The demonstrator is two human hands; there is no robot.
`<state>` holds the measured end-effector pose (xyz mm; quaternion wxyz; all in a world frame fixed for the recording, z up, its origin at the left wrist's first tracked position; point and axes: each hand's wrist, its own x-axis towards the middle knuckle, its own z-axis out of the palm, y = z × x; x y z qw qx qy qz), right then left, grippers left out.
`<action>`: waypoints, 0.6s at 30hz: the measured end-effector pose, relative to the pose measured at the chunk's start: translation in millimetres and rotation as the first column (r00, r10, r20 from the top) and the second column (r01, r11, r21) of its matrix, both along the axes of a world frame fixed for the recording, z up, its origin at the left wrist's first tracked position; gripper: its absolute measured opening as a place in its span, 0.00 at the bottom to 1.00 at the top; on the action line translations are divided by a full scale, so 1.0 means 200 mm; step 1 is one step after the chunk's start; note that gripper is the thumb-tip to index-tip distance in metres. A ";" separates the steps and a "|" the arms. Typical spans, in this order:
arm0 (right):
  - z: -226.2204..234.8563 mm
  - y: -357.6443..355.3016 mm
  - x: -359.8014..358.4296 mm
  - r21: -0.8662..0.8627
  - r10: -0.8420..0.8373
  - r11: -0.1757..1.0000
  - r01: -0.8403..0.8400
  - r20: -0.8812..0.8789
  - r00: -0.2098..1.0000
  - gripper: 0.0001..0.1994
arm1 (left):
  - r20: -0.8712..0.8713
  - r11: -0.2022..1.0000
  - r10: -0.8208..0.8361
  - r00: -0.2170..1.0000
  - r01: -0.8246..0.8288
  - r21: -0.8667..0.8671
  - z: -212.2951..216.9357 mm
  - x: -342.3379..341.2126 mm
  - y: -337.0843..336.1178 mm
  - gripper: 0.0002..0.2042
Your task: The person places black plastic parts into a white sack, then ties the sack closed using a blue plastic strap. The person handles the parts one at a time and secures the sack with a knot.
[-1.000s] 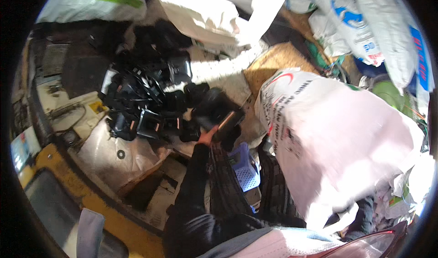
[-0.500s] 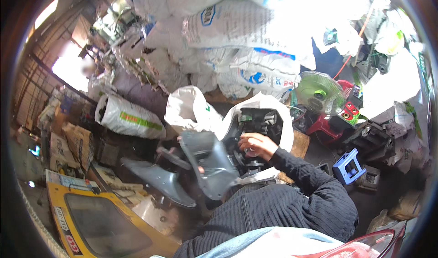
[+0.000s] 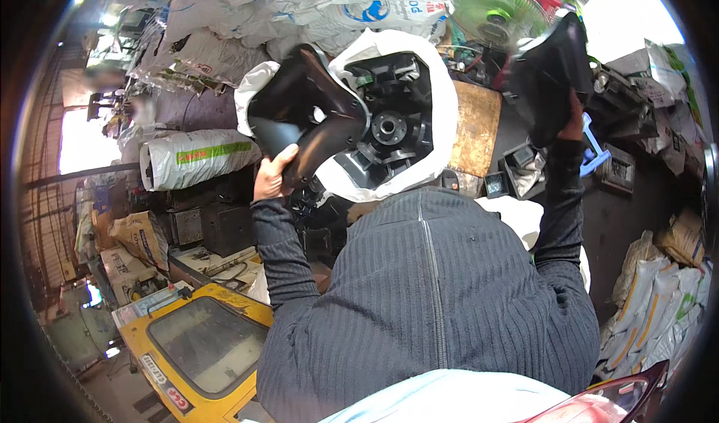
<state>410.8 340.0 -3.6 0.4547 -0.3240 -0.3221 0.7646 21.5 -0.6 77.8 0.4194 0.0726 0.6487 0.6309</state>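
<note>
My left hand [image 3: 274, 173] is closed on the near edge of a dark, curved plastic panel [image 3: 328, 135] with a hole in its middle. That panel covers much of a white sack [image 3: 246, 99] at the left. Off to the right, my right hand [image 3: 574, 122] grips a second dark plastic panel [image 3: 550, 75], raised and smeared by motion. Between my hands stands an open white sack [image 3: 447, 127]. Black moulded parts fill it, including a round flanged piece [image 3: 388, 128].
Full white sacks [image 3: 314, 11] are piled at the back. A green fan [image 3: 498, 11] stands behind, right of centre. A wooden board [image 3: 475, 123] lies beside the open sack. A yellow-framed machine door [image 3: 202, 341] is at the near left, a blue plastic piece [image 3: 593, 150] at the right.
My right hand has left the open sack and swung right, now with a panel in it. Two panels were together at the left; one is now over the left sack. The view has shifted.
</note>
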 end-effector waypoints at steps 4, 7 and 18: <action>-0.19 0.12 0.24 -0.181 -0.070 0.983 0.023 -0.255 0.964 0.22 | 0.080 0.953 -0.143 0.986 0.159 -0.256 -0.27 0.06 0.17 0.12; -0.13 -0.03 0.12 -0.160 0.016 0.984 -0.073 -0.332 0.943 0.17 | 0.352 0.978 0.043 0.935 0.033 -0.207 -0.47 0.08 0.29 0.12; -0.09 -0.20 -0.84 0.168 0.517 0.352 -0.921 0.785 0.341 0.18 | 0.378 0.992 0.025 0.925 -0.069 0.103 -0.37 -0.09 0.12 0.12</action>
